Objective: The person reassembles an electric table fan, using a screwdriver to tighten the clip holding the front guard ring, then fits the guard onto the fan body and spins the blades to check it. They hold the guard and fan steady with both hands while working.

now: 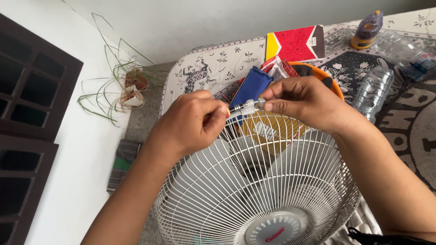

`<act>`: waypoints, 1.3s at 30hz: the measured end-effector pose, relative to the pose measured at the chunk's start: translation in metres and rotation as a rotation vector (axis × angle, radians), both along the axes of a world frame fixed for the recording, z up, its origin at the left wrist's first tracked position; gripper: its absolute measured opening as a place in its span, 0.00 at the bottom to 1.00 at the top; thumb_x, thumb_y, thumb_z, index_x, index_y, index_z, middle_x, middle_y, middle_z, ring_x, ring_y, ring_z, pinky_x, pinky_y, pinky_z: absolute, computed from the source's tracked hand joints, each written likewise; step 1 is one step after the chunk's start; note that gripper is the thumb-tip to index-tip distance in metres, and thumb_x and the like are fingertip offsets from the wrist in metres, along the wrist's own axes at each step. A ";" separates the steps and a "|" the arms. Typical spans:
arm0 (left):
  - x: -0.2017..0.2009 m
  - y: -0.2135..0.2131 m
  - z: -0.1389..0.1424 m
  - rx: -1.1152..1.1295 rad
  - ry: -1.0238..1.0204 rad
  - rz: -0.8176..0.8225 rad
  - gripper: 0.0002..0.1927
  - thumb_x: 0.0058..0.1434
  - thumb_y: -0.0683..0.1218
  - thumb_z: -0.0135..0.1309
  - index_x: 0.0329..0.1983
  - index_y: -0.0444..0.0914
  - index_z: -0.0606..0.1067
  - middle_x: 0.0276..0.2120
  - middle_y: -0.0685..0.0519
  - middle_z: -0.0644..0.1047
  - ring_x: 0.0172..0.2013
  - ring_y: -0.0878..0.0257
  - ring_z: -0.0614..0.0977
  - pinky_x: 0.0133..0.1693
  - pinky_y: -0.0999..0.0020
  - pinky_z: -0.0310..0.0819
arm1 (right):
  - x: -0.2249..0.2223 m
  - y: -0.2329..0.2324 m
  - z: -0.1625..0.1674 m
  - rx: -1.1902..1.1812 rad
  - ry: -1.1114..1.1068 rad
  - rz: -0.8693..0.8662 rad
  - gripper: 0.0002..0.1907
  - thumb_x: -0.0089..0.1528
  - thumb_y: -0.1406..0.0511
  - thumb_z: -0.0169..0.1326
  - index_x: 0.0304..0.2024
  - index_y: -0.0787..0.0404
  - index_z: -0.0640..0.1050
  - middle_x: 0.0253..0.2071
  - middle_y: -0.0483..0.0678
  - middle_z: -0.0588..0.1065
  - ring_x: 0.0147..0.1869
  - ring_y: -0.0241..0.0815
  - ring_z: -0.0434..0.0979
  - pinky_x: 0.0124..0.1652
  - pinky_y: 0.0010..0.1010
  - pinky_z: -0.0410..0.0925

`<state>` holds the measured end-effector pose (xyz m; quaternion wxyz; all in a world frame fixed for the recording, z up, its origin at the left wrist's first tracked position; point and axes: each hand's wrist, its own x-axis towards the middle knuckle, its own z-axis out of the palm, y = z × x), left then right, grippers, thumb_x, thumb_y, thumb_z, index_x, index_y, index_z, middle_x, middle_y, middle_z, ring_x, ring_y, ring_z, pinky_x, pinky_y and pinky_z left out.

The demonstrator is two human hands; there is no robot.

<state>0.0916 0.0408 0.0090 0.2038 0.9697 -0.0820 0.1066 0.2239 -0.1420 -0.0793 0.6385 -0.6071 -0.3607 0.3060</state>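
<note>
Both hands met at the top rim of the white fan guard. Right hand pinched a small clear clip between thumb and fingertips. Left hand was curled shut on a thin tool, its tip just left of the clip; handle hidden inside the fist. Blue pouch lay just behind the grip.

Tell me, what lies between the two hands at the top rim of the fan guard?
In the head view, a small clear clip on the fan guard lies between left hand and right hand.
</note>
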 end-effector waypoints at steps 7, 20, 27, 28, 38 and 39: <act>0.000 -0.002 0.006 0.106 0.040 0.015 0.10 0.55 0.47 0.47 0.24 0.36 0.70 0.24 0.50 0.71 0.24 0.54 0.74 0.26 0.61 0.67 | 0.000 0.000 0.002 -0.005 0.015 -0.017 0.09 0.52 0.70 0.51 0.35 0.67 0.74 0.31 0.45 0.74 0.37 0.31 0.73 0.39 0.20 0.66; -0.002 -0.013 0.015 0.213 0.000 0.020 0.09 0.50 0.47 0.52 0.28 0.38 0.67 0.26 0.52 0.70 0.26 0.55 0.74 0.27 0.61 0.66 | -0.001 0.002 0.005 -0.016 0.028 -0.038 0.08 0.51 0.70 0.52 0.34 0.66 0.74 0.31 0.45 0.75 0.37 0.31 0.73 0.39 0.20 0.67; -0.004 -0.012 0.013 0.237 0.055 0.062 0.10 0.51 0.49 0.51 0.29 0.38 0.67 0.26 0.52 0.70 0.24 0.55 0.75 0.25 0.60 0.66 | -0.004 0.002 0.005 -0.030 0.054 -0.045 0.09 0.52 0.70 0.52 0.35 0.66 0.74 0.31 0.45 0.74 0.36 0.31 0.73 0.38 0.21 0.67; -0.004 -0.011 0.011 0.212 0.077 0.083 0.11 0.51 0.50 0.50 0.29 0.38 0.67 0.25 0.52 0.71 0.24 0.55 0.75 0.25 0.60 0.66 | -0.004 0.002 0.006 -0.043 0.058 -0.050 0.09 0.52 0.69 0.52 0.35 0.66 0.74 0.30 0.45 0.74 0.36 0.31 0.73 0.38 0.21 0.67; 0.000 0.002 0.006 0.091 0.127 0.018 0.10 0.57 0.47 0.39 0.29 0.37 0.69 0.27 0.48 0.72 0.29 0.53 0.74 0.32 0.61 0.68 | -0.005 0.001 0.010 -0.039 0.046 -0.044 0.09 0.52 0.69 0.52 0.35 0.66 0.74 0.31 0.46 0.75 0.37 0.32 0.73 0.39 0.21 0.67; 0.001 0.002 0.009 0.076 0.141 -0.021 0.10 0.58 0.47 0.39 0.30 0.37 0.69 0.28 0.47 0.72 0.30 0.54 0.74 0.32 0.61 0.68 | -0.004 0.001 0.010 -0.033 0.043 -0.036 0.09 0.52 0.69 0.52 0.35 0.66 0.75 0.31 0.46 0.75 0.37 0.32 0.74 0.40 0.21 0.67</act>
